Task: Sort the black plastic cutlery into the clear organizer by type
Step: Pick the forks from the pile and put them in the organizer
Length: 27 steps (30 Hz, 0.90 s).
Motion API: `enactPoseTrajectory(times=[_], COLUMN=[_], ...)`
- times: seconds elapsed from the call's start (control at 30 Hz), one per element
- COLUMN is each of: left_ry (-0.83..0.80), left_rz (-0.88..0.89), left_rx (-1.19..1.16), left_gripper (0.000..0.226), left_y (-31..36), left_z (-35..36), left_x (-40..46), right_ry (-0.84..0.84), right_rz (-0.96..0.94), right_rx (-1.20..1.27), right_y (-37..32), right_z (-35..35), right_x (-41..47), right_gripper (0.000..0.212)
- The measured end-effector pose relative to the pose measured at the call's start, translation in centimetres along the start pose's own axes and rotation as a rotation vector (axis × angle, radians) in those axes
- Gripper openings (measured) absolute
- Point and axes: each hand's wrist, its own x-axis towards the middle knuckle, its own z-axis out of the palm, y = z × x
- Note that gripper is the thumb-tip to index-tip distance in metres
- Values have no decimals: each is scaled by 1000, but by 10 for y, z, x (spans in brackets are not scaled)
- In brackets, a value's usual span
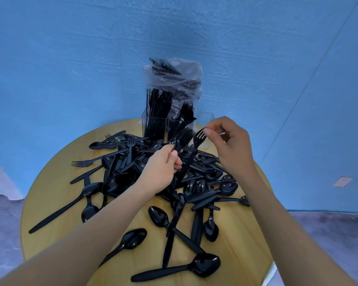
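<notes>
A round wooden bench [50, 182] fills the lower middle of the frame, and it's pretty much buried under a loose pile of black cutlery [132, 168], with spoons, forks and knives all mixed up. A few strays are scattered toward the bottom edge, like one big spoon [205, 265] at the lower centre and another spoon [130, 240] just left of it.

The left hand [161, 170], near the centre of the frame, is curled round a small bunch of forks [182, 138], tines fanned out and pointing up toward the organizer. The right hand [227, 141], a bit right of centre, is pinching a single fork [194, 149] by its tines between thumb and fingertip, so the handle hangs down over the pile.

The clear organizer [203, 118] is seen at the back of the bench, just above the hands. Its left compartment is packed with upright black pieces, a thinner bunch with fork tines showing stands in the middle one, and the right one looks see-through. A clear plastic bag [180, 73] holding more cutlery is propped right behind it against the blue wall [70, 58].
</notes>
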Motion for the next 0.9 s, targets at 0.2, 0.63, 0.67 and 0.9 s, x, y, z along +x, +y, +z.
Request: enactPoseTrajectory(times=[0.2, 0.63, 0.67, 0.9], left_ry=[-90, -50, -47, 55], left_rz=[-17, -39, -44, -67], left_rx=[-217, -342, -349, -211], left_gripper=[21, 32, 32, 35], left_y=[17, 10, 8, -22], left_z=[2, -25, -27, -53], left_x=[-19, -61, -66, -96], right_ry=[41, 81, 57, -146], right_rz=[72, 171, 181, 163], right_rx=[14, 82, 88, -76], right_y=[-15, -40, -42, -48], right_z=[16, 49, 52, 62], right_x=[-7, -32, -35, -66], right_gripper=[27, 14, 12, 12])
